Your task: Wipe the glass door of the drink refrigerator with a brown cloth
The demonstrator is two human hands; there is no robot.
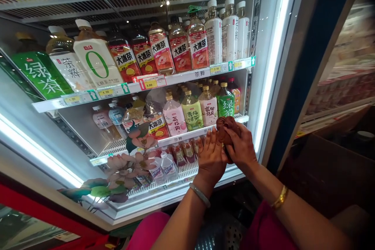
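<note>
Both hands meet in front of the drinks cooler, right of the view's middle. My right hand (241, 144) is wrapped round a dark reddish-brown object (225, 131), whose exact kind I cannot make out. Against its left side lies my left hand (211, 156), fingers stretched upward. Part of the object is hidden behind the hands. Just behind it stands a green-labelled tea bottle (225, 101) on the middle shelf. Beside that bottle is a pink-labelled one (208, 105).
The upper shelf edge (181, 76) carries price tags under a row of large bottles. Smaller bottles stand on the lower shelf. Flower decoration (125, 168) overlaps the lower left. A dark box (334, 172) is at the right, a red frame (29, 215) at the lower left.
</note>
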